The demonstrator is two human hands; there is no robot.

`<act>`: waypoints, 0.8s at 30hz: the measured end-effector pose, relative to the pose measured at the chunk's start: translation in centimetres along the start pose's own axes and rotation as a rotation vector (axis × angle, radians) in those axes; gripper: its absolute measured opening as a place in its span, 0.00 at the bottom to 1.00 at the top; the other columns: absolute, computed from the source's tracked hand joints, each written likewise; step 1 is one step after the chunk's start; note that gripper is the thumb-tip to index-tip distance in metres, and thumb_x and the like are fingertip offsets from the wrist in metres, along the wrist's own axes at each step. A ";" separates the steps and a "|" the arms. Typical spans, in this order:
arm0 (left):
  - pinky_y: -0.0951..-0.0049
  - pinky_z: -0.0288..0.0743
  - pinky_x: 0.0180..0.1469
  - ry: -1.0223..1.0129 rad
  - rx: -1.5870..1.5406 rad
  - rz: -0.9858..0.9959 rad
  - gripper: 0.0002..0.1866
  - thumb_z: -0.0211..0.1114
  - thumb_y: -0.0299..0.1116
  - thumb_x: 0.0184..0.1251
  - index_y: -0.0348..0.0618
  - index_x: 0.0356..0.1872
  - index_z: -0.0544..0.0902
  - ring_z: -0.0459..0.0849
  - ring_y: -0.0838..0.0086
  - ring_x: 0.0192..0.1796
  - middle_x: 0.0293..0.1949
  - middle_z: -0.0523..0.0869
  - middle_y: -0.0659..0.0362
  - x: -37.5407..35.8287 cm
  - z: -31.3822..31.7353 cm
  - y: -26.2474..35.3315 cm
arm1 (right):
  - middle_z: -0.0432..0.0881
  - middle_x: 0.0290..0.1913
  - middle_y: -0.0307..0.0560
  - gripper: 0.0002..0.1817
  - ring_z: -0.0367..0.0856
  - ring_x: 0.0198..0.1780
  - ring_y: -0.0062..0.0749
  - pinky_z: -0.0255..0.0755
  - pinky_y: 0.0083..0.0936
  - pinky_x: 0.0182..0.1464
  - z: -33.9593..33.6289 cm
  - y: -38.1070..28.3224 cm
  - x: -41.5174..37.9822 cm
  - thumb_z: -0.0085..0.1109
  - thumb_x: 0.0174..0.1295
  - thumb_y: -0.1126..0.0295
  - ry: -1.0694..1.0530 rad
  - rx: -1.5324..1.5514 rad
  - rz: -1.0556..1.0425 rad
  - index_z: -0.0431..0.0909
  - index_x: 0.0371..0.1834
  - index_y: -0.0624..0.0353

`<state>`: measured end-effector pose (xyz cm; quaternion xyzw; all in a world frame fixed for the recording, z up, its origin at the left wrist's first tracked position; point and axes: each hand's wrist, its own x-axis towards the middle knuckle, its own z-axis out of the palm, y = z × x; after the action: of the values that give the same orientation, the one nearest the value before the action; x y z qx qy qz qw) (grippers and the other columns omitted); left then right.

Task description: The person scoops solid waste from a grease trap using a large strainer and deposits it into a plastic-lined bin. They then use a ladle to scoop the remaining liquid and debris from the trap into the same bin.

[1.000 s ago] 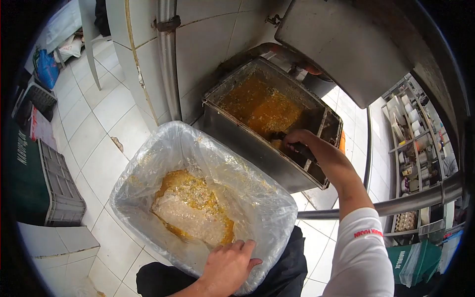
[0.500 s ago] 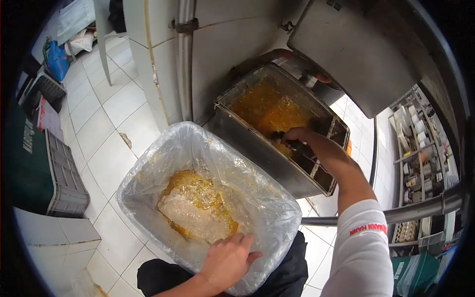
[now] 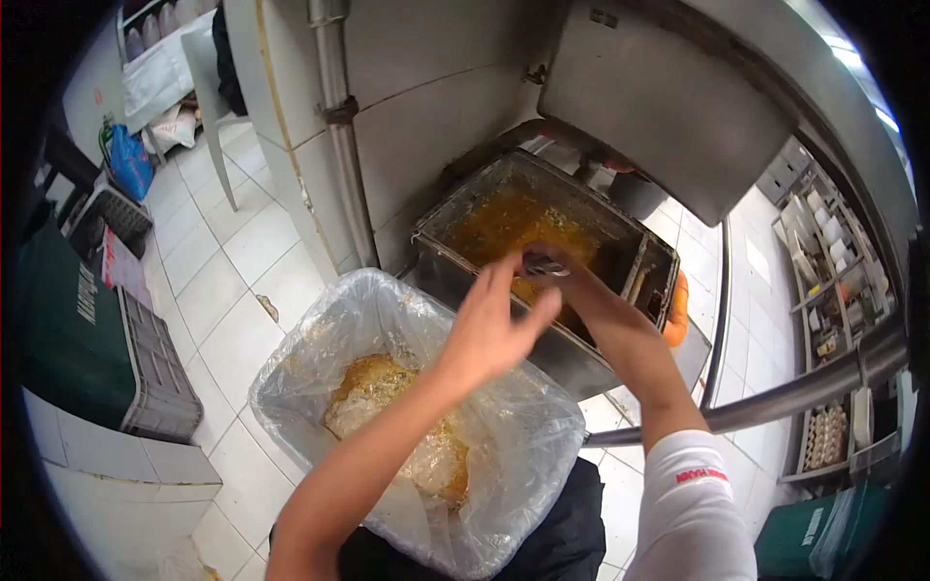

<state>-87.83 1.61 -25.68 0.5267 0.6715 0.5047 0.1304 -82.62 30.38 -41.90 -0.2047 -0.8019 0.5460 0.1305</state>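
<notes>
My right hand (image 3: 573,281) reaches over the open metal grease trap (image 3: 455,254), its fingers closed around a small dark object (image 3: 542,259) whose kind I cannot tell. Close beside it is my left hand (image 3: 487,324), fingers apart and nothing in them, above the trap's near edge. Murky orange-brown liquid (image 3: 504,218) with floating scum fills the larger compartment. In front of me stands a tub lined with a clear plastic bag (image 3: 528,436). Pale, greasy sludge with yellow oil (image 3: 373,392) lies at its bottom, partly hidden by my left forearm.
A steel panel (image 3: 659,107) hangs above the trap, and a metal pipe (image 3: 351,174) runs up the wall to its left. A horizontal metal bar (image 3: 775,407) crosses at the right, before shelves with an egg tray (image 3: 826,436). Grey crates (image 3: 160,368) stand left on the white-tiled floor.
My left hand has left the bag-lined tub and risen forward to beside my right hand. The right hand has shifted slightly left over the trap, and the camera view has tilted up.
</notes>
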 end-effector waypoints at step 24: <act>0.74 0.70 0.19 -0.782 0.672 -0.659 0.09 0.62 0.32 0.47 0.40 0.17 0.72 0.73 0.76 0.16 0.16 0.74 0.58 16.1 3.5 -7.7 | 0.79 0.39 0.58 0.19 0.78 0.45 0.45 0.72 0.31 0.42 8.8 5.5 10.5 0.61 0.45 0.61 0.337 0.238 -0.398 0.77 0.40 0.56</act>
<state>-96.36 17.50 -27.83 0.4498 0.8239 -0.0324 0.3432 -94.73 29.83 -50.39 -0.1143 -0.7237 0.5582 0.3894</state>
